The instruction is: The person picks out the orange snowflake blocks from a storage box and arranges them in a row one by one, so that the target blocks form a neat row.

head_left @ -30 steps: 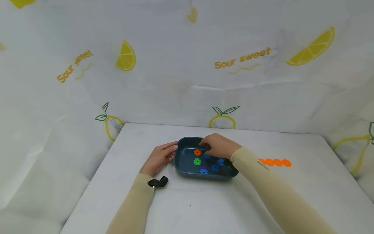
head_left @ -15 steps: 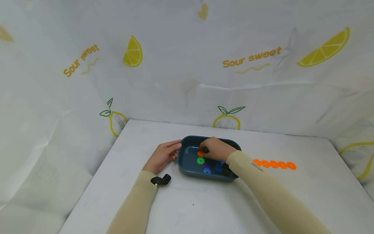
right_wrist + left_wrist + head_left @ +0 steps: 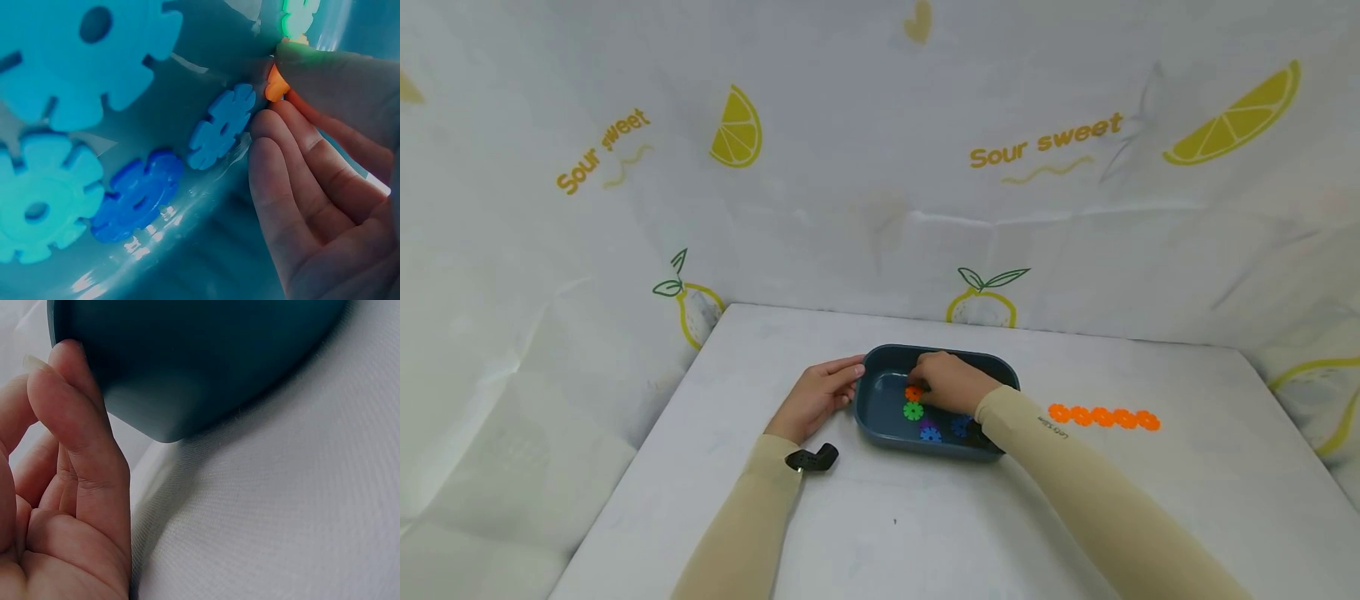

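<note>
In the head view my left hand (image 3: 817, 393) rests against the left end of a dark teal tray (image 3: 889, 433). The left wrist view shows a fingertip (image 3: 69, 353) on the tray's outer wall (image 3: 181, 362), close to the rim. My right hand (image 3: 950, 382) reaches down inside the tray, where thumb and finger pinch an orange notched plastic snowflake disc (image 3: 276, 84). A green disc (image 3: 913, 411) lies just in front of it. Several blue discs (image 3: 140, 197) are near the right fingers, and a purple one (image 3: 927, 425) is partly covered by a blue one.
On the white table (image 3: 857, 533), right of the tray, several orange discs (image 3: 1103, 417) form a straight row. The right forearm passes close beside that row. A white lemon-printed sheet (image 3: 850, 167) hangs behind the table, and each wrist carries a black device (image 3: 812, 457).
My right hand has come down onto the orange disc in the tray and now pinches it. The left hand stays at the tray's end. The whole head view has shifted slightly.
</note>
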`<state>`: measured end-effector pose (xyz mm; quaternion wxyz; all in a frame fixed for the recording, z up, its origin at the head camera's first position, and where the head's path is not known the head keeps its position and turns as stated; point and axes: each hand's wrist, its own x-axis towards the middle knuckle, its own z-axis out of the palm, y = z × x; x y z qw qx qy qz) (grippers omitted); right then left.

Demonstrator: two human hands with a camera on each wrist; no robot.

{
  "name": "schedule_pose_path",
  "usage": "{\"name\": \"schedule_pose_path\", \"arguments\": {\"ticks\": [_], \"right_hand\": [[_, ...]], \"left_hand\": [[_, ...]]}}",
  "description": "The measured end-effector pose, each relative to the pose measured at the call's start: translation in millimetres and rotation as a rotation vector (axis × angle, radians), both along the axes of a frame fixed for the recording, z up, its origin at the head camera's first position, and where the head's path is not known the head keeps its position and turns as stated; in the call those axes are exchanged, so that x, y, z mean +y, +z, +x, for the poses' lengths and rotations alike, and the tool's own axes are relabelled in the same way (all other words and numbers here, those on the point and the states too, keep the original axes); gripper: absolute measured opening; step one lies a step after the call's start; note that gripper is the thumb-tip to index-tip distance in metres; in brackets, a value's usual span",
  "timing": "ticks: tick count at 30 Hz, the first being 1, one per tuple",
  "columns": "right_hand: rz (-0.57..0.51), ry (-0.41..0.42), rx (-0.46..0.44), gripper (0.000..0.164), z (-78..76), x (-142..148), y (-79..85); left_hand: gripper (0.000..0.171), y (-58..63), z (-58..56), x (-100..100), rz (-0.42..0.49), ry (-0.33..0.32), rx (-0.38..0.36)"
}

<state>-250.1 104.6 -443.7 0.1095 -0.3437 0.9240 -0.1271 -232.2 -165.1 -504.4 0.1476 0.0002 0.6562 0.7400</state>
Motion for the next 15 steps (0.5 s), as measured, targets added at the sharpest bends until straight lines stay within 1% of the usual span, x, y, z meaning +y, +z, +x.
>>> {"name": "schedule_pose_path", "arguments": {"ticks": [6,11,15], "right_hand": [[0.009,-0.005,0.006,0.019,-2.7,-2.2,0.1],[0.023,-0.028,-0.022,0.015,-4.4,-4.9,0.2],[-0.011,-0.078,-0.071,0.017,-3.0,-4.0,3.6]], "left_hand": [[0.043,-2.0,-3.4,-0.4,0.012,0.003,-0.003],[0.043,-4.1,-3.1,-0.6,0.012,0.003,-0.006],[0.042,-4.4,-2.3,-0.8,0.012,0.004,-0.004]]}}
